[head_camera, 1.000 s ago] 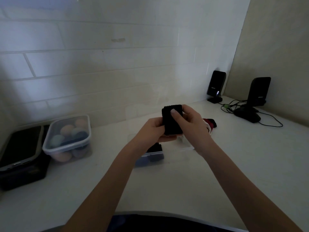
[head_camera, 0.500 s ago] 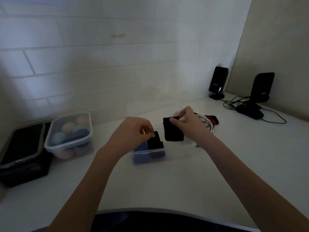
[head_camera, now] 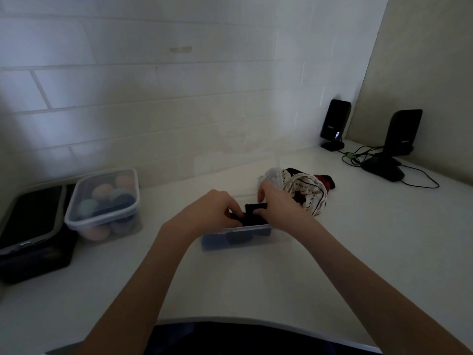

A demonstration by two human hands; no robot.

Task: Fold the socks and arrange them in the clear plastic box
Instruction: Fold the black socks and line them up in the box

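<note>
A clear plastic box (head_camera: 256,230) stands on the white counter in the middle, with dark blue and black folded socks inside. Both hands are down in it. My right hand (head_camera: 277,204) grips a folded black sock (head_camera: 253,213) that sits partly inside the box. My left hand (head_camera: 213,210) presses its fingers against the socks at the box's left side. A pile of loose socks (head_camera: 307,192), cream striped and red-black, lies just right of the box.
A lidded clear container (head_camera: 102,203) of rolled pastel socks stands at the left, beside a black box with a tablet (head_camera: 28,221) on top. Two black speakers (head_camera: 334,124) (head_camera: 401,134) with cables stand at the far right corner. The counter edge curves near me.
The black sock went from held up in both hands down into the box. My left hand let go, moved to the box first, and my right hand followed with the sock.
</note>
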